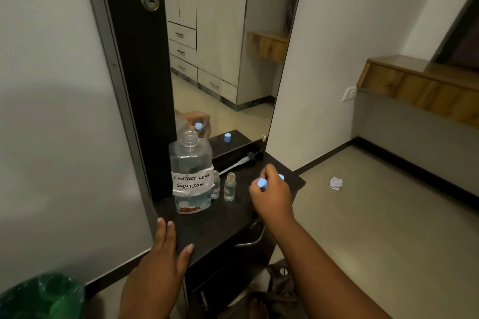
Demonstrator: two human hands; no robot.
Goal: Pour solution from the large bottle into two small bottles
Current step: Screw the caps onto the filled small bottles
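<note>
Down in the left corner there is something green and shiny, too blurry to name. Next to it the left hand lies flat on the front edge of the dark shelf. Its fingers are straight and a little spread, and it holds nothing.

Behind that hand stands the big bottle. It is clear, it stands upright near the back left of the shelf, and its top is off. It has clear water-like stuff inside. A white paper label on it says "CONTACT LENS SOLUTION".

Right beside the big bottle stand two little glass bottles. The first small bottle is partly hidden behind the label's edge. The second small bottle stands just to its right. Both are upright and open, with some clear liquid in them.

Behind them lies a pump top with a thin white tube, against the tall mirror. The mirror shows cupboards and a blue cap.

Farther right, the right hand hovers over the shelf, near the small bottles but not touching them. Its fingers are curled and pinch a light blue cap. Another blue cap peeks out behind the hand.

On the floor to the right lies a crumpled white paper. A wooden shelf hangs on the far wall.
</note>
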